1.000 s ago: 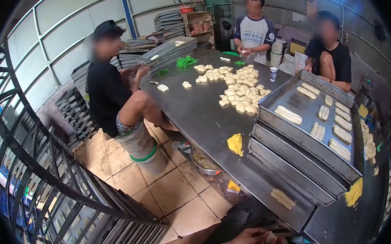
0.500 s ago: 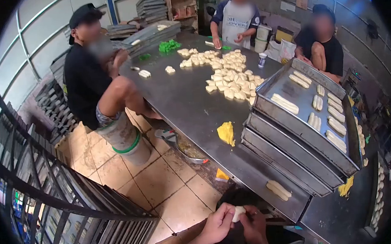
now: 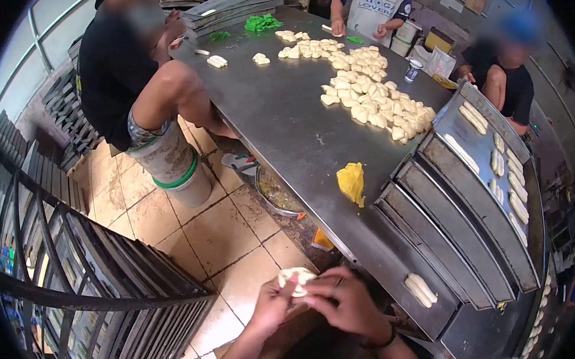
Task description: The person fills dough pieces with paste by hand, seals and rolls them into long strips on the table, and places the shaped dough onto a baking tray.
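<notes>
A small piece of pale dough (image 3: 295, 273) is held between my two hands, in front of the table's near edge. My left hand (image 3: 273, 304) pinches it from the left with the thumb on its face. From the other side, the fingers of my right hand (image 3: 347, 301) grip its right edge. The dough looks flattened and spread. Nearest to my right hand on the table lies a pair of shaped dough sticks (image 3: 420, 290). Farther up sits a lump of yellow dough or filling (image 3: 351, 183).
Stacked metal trays (image 3: 462, 197) with dough sticks stand at the right. A heap of dough pieces (image 3: 368, 87) covers part of the metal table (image 3: 277, 120). Several people sit or stand around it. A tray rack (image 3: 109, 292) is on the left, and a bucket (image 3: 177, 170) serves as a seat.
My hands have moved up and left with the dough, which now looks more opened out. The view has shifted downward. The person on the right has leaned their head.
</notes>
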Demonstrator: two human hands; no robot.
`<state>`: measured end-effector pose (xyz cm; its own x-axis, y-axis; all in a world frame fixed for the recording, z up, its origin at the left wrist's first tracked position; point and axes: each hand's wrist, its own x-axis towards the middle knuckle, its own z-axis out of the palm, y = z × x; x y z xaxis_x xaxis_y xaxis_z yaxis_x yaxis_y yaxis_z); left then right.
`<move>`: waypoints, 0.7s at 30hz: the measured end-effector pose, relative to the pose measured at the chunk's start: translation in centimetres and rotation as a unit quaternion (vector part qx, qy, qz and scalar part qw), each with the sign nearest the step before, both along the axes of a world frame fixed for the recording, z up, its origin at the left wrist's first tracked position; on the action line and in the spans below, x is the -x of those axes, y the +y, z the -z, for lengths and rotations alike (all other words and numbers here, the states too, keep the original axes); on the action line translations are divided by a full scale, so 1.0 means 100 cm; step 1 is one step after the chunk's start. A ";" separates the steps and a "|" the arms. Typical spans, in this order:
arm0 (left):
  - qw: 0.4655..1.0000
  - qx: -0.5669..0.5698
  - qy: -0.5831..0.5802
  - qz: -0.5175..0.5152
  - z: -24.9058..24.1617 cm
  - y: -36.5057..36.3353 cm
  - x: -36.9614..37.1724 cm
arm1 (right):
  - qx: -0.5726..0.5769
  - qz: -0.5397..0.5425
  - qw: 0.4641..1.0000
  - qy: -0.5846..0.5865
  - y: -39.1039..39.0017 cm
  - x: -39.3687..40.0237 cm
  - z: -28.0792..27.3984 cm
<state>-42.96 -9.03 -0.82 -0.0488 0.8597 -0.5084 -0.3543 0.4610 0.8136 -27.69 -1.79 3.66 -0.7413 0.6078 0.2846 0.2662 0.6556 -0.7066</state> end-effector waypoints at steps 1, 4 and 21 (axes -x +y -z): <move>0.997 -0.029 -0.016 -0.074 0.009 -0.001 0.006 | 0.074 0.078 0.994 -0.028 0.015 0.000 -0.003; 0.989 -0.065 0.012 -0.129 0.017 -0.008 0.017 | -0.162 0.231 0.954 -0.096 0.081 0.012 0.015; 0.972 -0.049 -0.132 -0.189 0.032 -0.039 0.028 | -0.299 0.285 0.881 -0.231 0.137 0.025 0.042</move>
<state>-45.81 -12.97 -3.99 -0.2494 0.8510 -0.4623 -0.6852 0.1823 0.7052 -30.21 11.92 -0.56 -0.4851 0.7620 0.4289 0.8409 0.5411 -0.0104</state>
